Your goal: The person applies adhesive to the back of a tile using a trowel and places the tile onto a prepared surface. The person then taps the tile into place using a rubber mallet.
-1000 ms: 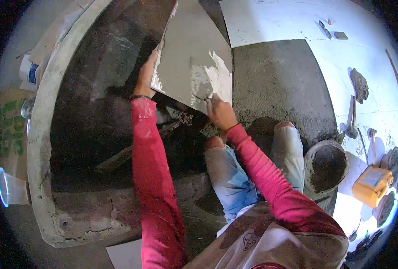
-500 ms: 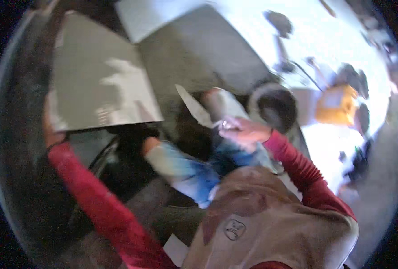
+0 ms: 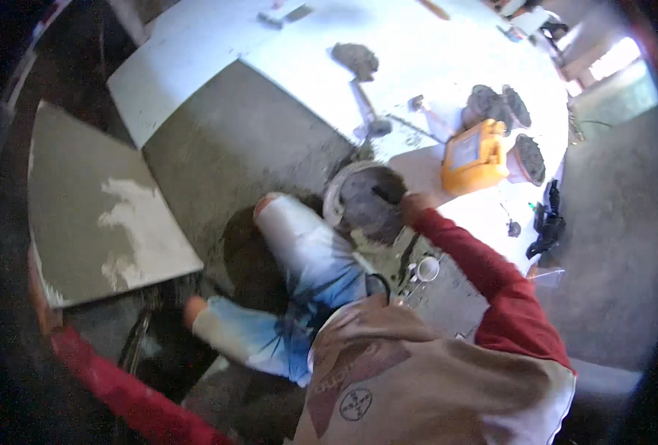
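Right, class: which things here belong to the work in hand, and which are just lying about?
In use:
- right hand, reaching into the mortar bucket
- left hand, at the edge of the grey tile, which is smeared with pale mortar

Lying about:
- yellow case
- hammer
- mortar lumps
- black gloves

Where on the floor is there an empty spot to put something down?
The grey screed patch between the propped tile and the mortar bucket is bare. The white tiles at its far edge are mostly free too. It gets crowded past the bucket, where the right hand reaches: yellow case, mortar lumps and small tools.
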A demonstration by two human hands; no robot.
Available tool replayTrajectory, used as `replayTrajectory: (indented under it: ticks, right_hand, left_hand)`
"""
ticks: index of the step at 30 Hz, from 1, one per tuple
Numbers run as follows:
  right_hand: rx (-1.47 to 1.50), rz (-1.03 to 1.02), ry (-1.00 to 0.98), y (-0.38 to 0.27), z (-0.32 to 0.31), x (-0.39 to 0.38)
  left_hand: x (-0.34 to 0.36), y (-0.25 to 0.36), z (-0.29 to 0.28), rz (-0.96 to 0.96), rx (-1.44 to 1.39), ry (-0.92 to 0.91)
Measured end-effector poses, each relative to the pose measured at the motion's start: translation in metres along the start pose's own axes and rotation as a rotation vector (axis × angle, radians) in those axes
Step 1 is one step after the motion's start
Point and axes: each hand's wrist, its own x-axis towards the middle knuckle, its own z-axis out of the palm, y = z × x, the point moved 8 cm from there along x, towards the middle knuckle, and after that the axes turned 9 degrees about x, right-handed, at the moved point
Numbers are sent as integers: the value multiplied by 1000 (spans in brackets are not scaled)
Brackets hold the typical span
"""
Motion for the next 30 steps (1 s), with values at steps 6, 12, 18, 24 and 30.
replayTrajectory:
  ticks: [6,12,18,24,30]
  right_hand:
    - [115,19,-303,-35,15,-9]
    - [501,-73,-506,-17,31,-30]
    - [872,-141,-675,-41,74,-71]
    - [1529,343,-664,-92,83,-83]
    - [1819,372,-420,-89,67,-99]
  left_hand:
    - [-4,-5,-8,-35,-15,20]
    - [-15,-4,-21,-39,-4,27]
    - [-16,2,-9,-67,-30,31]
    - [-26,8,-20,-84,-31,52]
    - [-30,12,5,-147,-69,52]
